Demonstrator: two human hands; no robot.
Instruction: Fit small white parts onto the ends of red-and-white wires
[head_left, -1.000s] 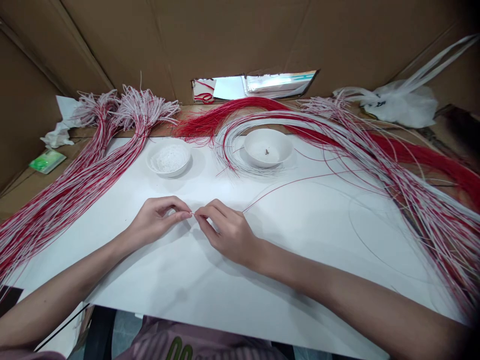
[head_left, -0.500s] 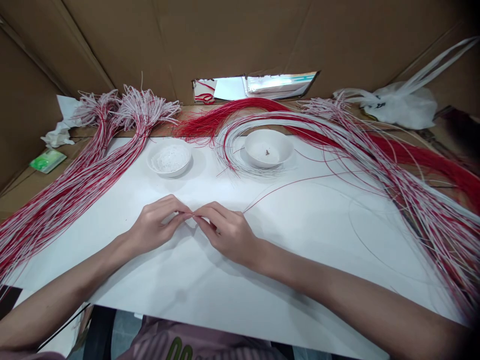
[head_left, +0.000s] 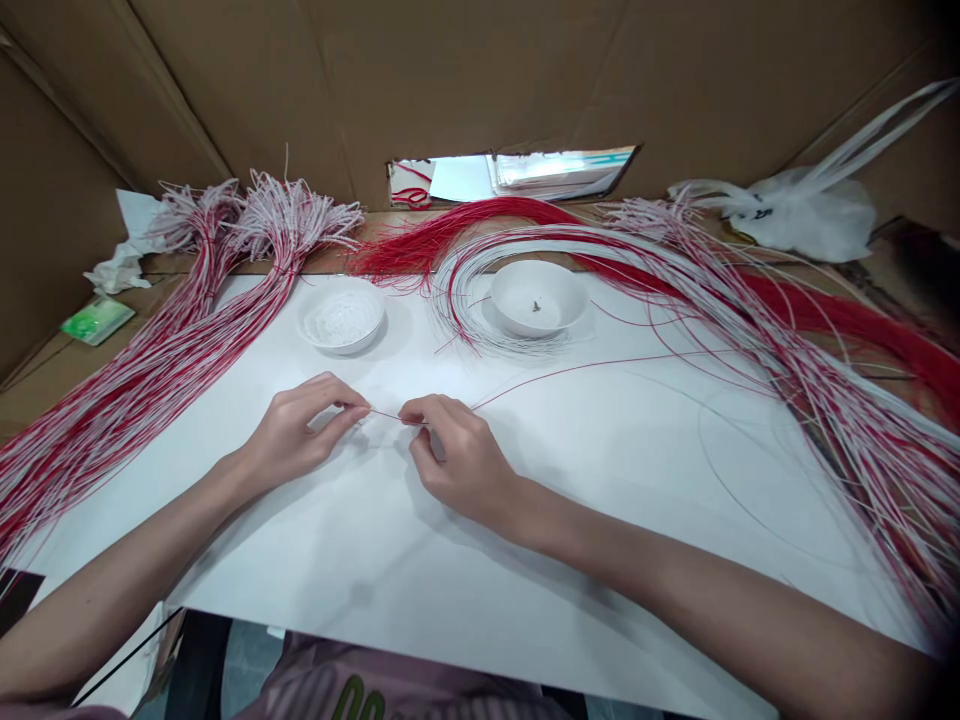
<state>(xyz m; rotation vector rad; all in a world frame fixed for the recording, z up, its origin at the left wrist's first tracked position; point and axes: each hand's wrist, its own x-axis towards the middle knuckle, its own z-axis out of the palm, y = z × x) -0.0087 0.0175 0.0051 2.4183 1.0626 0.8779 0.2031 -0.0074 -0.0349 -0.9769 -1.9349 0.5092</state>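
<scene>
A thin red cord (head_left: 555, 371) runs in from the right side of the white board and reaches both hands. Its end section is pinched between the thumb and index finger of my left hand (head_left: 300, 437). My right hand (head_left: 471, 462) grips the same cord, thumb and forefinger curled, and a short taut length spans the space between the hands. Beyond my left hand stands a white bowl (head_left: 358, 345) with whitish contents. Farther right, another white bowl (head_left: 517, 322) holds a small dark bit.
Bundles of red-and-white cords (head_left: 225, 310) lie along the left, and more cords (head_left: 847, 400) along the right. A thick red bundle (head_left: 517, 210) arcs across the back. A cardboard wall (head_left: 480, 80) with a slot encloses the board. A plastic bag (head_left: 817, 215) sits back right.
My hands, which met at the fingertips, have moved apart; the left went slightly left and up, the right slightly right. A short stretch of cord now shows between them.
</scene>
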